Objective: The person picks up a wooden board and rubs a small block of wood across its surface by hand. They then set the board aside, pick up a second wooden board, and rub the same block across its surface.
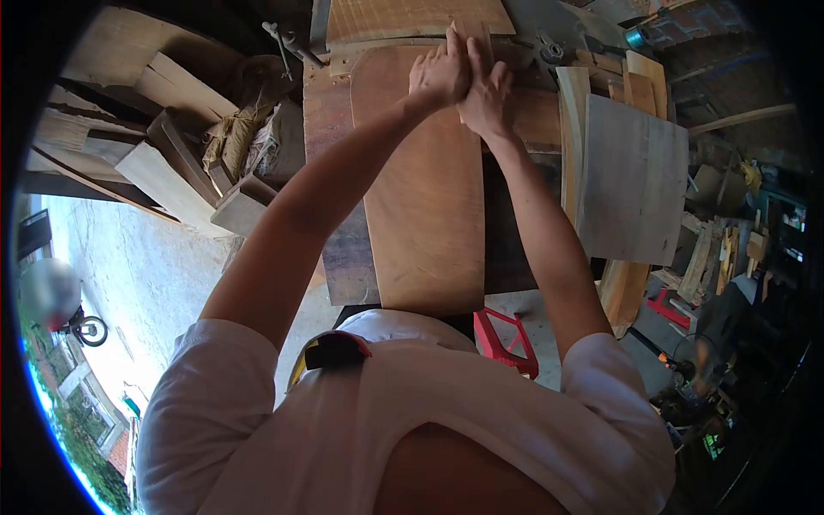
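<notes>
A long, smooth wooden board [425, 197] with a rounded far edge lies lengthwise on the bench, its near end at my waist. My left hand [439, 77] and my right hand [489, 99] meet at its far right corner, side by side and overlapping in this view. On both hands the forefinger points away from me while the other fingers curl in. Just past the fingertips shows a thin, flat brownish piece [492, 36]; I cannot tell whether the fingers grip it. Another wide wooden panel [386, 19] lies beyond the board.
The worn bench [328, 146] shows along the board's left side. A grey plank [633, 180] and several offcuts stand at the right. Scrap wood [176, 184] is piled at the left. By my waist is a red plastic stool [506, 339]. Wrenches [281, 47] hang at the back left.
</notes>
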### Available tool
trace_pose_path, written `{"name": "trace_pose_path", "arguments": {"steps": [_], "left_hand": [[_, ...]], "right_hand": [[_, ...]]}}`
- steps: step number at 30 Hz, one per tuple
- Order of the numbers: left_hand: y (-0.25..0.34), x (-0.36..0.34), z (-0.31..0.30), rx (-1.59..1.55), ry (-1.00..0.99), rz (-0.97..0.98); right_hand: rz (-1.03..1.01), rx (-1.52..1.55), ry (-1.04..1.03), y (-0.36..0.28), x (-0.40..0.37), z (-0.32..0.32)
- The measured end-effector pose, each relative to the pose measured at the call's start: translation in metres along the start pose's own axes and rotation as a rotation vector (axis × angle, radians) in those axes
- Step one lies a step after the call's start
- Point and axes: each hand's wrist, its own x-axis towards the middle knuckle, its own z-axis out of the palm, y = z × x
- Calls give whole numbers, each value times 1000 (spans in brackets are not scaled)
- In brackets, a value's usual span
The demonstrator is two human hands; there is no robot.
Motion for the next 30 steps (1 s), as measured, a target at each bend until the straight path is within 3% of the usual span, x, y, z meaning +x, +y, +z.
{"name": "trace_pose_path", "arguments": {"steps": [4, 7, 10, 12, 13, 15, 17, 21, 25, 28, 30], "left_hand": [[8, -6, 2, -48, -8, -111], [16, -92, 2, -21, -13, -61], [21, -205, 2, -15, -40, 43], [21, -266, 0, -28, -149, -22], [15, -289, 0, 37, -178, 45], [16, -297, -7, -29, -173, -1], [10, -268, -11, -16, -138, -3], [-17, -138, -14, -21, 52, 60], [-31, 3, -26, 98, -52, -5], [-24, 16, -28, 5, -62, -110], [-23, -20, -31, -19, -47, -107]], "right_hand": [[-17, 29, -6, 5, -8, -3], [47, 19, -115, -22, -80, -34], [-11, -63, -68, -48, -182, -57], [2, -45, -184, -65, -237, -72], [8, -35, -257, -68, -252, -74], [-35, -35, -272, -67, -250, -73], [-72, -32, -279, -68, -230, -67], [0, -1, -124, -62, -105, -33], [21, 18, 25, -37, 13, 12], [25, -30, 10, -34, 28, 15], [-8, -15, 31, -41, -4, 12]]}}
